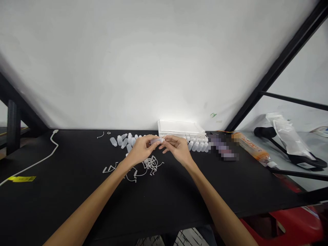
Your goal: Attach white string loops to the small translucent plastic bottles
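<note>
Carefully now, the left hand [140, 149] and right hand [178, 149] pinch a small plastic bottle [155, 140] between them, right above the tangled plastic strips [151, 165]; a loose grip could drop it there.

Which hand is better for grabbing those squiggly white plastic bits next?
Left, I think: the left hand sits just above the tangled plastic strips, while the right hand is farther away. Both hands are on a small plastic bottle, though.

White cable on black tabletop [46, 158] [69, 205]
</note>
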`<state>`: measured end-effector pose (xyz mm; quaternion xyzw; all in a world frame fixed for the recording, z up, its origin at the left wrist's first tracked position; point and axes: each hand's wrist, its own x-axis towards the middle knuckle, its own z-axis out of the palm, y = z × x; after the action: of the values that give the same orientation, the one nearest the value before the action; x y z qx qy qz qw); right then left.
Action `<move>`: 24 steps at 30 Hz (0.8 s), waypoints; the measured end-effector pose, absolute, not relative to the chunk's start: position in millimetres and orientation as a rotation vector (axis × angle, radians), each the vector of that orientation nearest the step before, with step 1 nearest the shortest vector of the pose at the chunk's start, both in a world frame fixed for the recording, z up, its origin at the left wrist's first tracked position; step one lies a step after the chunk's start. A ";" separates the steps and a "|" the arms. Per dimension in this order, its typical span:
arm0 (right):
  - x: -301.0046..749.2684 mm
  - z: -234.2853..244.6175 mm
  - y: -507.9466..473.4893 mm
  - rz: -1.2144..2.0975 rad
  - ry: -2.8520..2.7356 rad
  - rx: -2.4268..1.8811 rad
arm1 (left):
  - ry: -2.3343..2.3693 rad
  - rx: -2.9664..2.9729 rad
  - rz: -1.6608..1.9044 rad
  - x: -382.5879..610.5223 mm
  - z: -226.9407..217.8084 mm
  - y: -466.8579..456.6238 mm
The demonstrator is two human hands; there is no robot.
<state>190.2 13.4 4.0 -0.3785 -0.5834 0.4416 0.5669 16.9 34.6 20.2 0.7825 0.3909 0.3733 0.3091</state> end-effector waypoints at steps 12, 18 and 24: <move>193.3 3.7 12.1 1.093 -1.448 -0.837 | 0.863 2.103 1.079 13.8 20.8 37.3; 193.6 4.1 11.2 1.137 -1.410 -0.824 | 0.834 2.160 1.118 13.3 17.4 38.4; 192.9 7.7 8.7 1.200 -1.353 -0.820 | 0.814 2.279 1.178 13.4 16.6 38.0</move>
<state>192.9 8.7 7.7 -0.3459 -0.5708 0.5060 0.5463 13.4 38.0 16.6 0.8253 0.2948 0.4267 0.2233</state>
